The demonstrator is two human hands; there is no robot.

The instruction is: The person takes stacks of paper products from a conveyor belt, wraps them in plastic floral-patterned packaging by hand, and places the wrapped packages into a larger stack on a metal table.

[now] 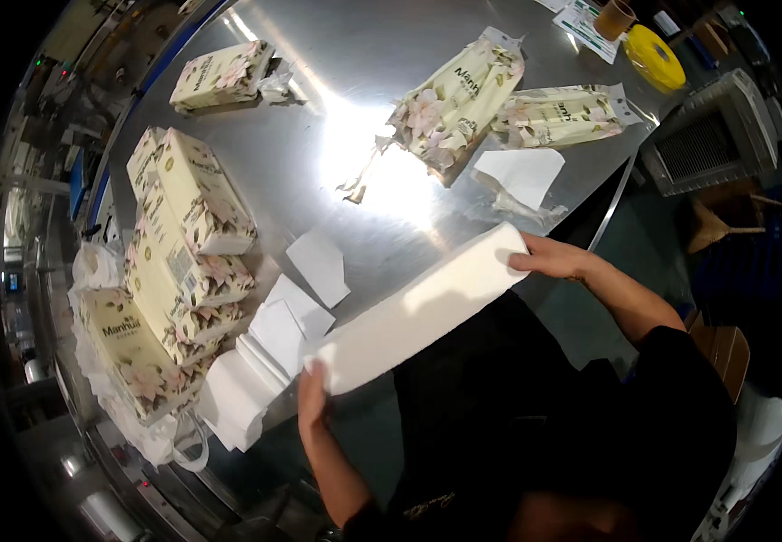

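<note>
Both hands hold a long block of white tissue paper [418, 312], one at each end, along the near edge of the stainless steel counter [287, 203]. The left hand [313, 397] is closed on the end toward the counter's left side, its thumb against the corner; how its other fingers sit beneath is hidden. The right hand [555, 256] grips the opposite end, thumb on the near face and fingers round the end. The block spans the gap between the hands, tilted up toward the right one in the view.

Just beyond the left hand, near the counter's left edge, lie a stack of folded white tissues [234, 397], loose white sheets [318, 267] and piled floral tissue packs [210, 194]. Crumpled floral wrappers [456, 107] lie toward the far right corner, near a yellow tape roll [654, 60].
</note>
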